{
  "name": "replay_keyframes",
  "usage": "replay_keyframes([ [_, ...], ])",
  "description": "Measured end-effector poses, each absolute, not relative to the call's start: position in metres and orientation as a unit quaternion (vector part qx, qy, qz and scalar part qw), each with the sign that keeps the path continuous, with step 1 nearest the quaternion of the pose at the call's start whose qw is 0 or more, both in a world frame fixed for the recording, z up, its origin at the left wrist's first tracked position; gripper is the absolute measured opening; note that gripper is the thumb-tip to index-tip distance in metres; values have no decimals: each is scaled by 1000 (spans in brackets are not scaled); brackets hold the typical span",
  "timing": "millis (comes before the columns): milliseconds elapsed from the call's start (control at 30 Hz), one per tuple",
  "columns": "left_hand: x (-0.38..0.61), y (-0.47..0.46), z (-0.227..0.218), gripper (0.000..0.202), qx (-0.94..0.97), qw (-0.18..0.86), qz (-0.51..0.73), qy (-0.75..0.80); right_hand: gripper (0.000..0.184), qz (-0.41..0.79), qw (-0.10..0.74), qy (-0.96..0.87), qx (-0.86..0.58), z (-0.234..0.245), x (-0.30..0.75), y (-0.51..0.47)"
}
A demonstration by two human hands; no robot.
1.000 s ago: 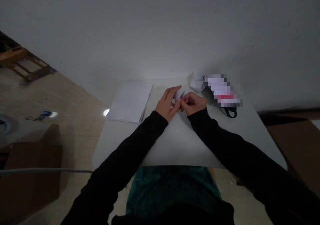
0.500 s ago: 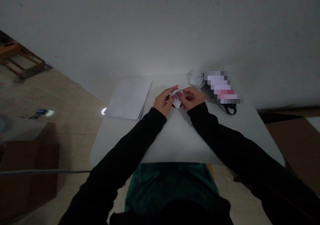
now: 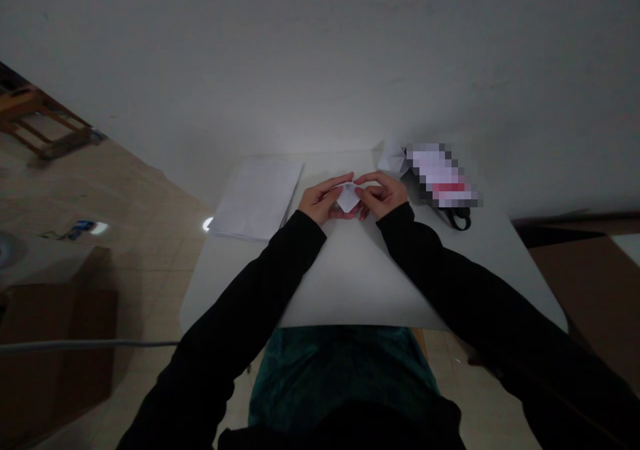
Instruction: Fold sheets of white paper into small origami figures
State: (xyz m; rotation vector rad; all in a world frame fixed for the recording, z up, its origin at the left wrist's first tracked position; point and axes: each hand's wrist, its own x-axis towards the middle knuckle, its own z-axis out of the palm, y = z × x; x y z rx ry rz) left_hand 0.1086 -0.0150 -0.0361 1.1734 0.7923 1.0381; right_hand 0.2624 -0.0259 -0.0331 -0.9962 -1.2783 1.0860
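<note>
A small folded piece of white paper (image 3: 349,198), roughly diamond-shaped, is held up between both hands over the table. My left hand (image 3: 321,198) grips its left side, thumb on the near face and fingers behind. On the right side, my right hand (image 3: 383,195) pinches the paper with thumb and fingers. The fingers partly cover its edges. To the left lies a stack of white paper sheets (image 3: 257,197). Beyond my right hand stands a folded white paper piece (image 3: 392,157) near the wall.
The white table (image 3: 350,283) stands against a pale wall (image 3: 320,70). At its right lies a pixelated item (image 3: 443,175) with a black strap loop (image 3: 459,219). Brown cardboard boxes (image 3: 55,350) are on the left, with a wooden stool (image 3: 40,120) farther back.
The left hand has shifted slightly left, and the paper has turned so that a flatter diamond face shows. The right hand stays nearly in place, its index finger now reaching along the top edge.
</note>
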Motion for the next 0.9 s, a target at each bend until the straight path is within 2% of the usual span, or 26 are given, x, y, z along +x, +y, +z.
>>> replay_keyframes([
  [333,104,-9,-31,30,466,661,451,378,14,465,589,-551,-366,-38,265,-22],
  [900,103,-11,-38,59,598,508,499,368,9,392,586,-610,-361,-46,267,-18],
])
